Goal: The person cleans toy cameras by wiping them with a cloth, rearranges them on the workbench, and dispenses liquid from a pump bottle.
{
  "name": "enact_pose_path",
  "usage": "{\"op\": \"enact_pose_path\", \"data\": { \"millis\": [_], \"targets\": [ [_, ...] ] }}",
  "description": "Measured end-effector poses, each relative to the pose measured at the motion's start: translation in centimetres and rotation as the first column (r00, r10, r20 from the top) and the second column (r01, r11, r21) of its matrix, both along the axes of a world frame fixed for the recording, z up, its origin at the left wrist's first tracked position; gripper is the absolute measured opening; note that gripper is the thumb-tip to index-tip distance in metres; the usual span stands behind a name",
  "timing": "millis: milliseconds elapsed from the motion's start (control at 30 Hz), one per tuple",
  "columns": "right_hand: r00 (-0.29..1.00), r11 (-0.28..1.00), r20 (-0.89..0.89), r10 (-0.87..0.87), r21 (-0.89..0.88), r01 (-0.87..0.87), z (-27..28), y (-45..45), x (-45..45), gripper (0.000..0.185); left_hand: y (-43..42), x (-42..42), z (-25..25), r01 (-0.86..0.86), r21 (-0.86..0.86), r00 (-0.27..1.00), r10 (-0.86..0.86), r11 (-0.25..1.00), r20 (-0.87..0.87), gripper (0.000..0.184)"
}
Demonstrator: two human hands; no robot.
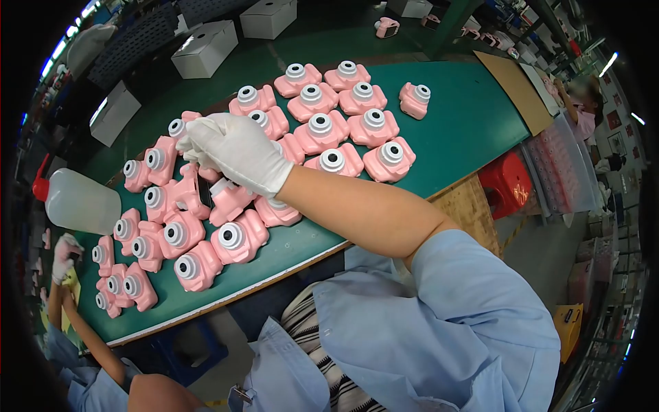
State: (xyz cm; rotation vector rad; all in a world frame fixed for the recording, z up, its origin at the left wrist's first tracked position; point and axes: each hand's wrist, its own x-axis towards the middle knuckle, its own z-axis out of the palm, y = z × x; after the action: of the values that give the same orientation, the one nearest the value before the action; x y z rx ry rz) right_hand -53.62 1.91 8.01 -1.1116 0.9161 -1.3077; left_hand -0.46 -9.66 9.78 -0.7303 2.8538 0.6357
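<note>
Green table (473,110) — cameras (390,160) spread over it, mostly right of the jug. Red stool (508,185) well right of the jug. White boxes (206,51) on the jug's far side. Jug (84,200) red-capped. Right hand (233,147), gloved, right of the jug, over the cameras — fingers curled, grip unclear. Left hand out of view. Nearest camera (176,128) by the right fingertips, beyond the jug.

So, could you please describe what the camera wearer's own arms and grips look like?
The right grip wears a plain white glove that ends at the wrist. The forearm is bare up to a loose, light blue sleeve ending near the elbow. No markings stand out. I can't make out the left grip.
</note>
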Motion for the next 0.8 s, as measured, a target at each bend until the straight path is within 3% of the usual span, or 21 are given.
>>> {"op": "enact_pose_path", "data": {
  "millis": [133,500,633,800],
  "targets": [
    [1.000,0.997,-0.011,-0.027,-0.066,0.026,-0.4,-0.3,0.1,0.036,0.0,-0.1,0.6,-0.019,-0.030,1.000,0.019,0.999,0.003,0.057],
    [1.000,1.000,0.023,0.009,-0.014,-0.008,-0.4,-0.1,0.2,0.036,2.5,-1.8,0.3,-0.121,-0.205,0.991,0.105,0.971,-0.086,0.045],
    [0.995,0.997,0.092,-0.038,-0.063,0.044,-0.6,-0.3,0.5,0.035,4.4,-3.9,0.4,-0.253,-0.342,0.959,0.188,0.905,-0.214,0.041],
    [0.999,0.999,0.033,0.006,0.048,-0.007,0.6,0.3,0.0,0.034,7.9,-8.2,1.0,-0.482,-0.474,0.846,0.251,0.737,-0.470,0.037]
  ]
}}
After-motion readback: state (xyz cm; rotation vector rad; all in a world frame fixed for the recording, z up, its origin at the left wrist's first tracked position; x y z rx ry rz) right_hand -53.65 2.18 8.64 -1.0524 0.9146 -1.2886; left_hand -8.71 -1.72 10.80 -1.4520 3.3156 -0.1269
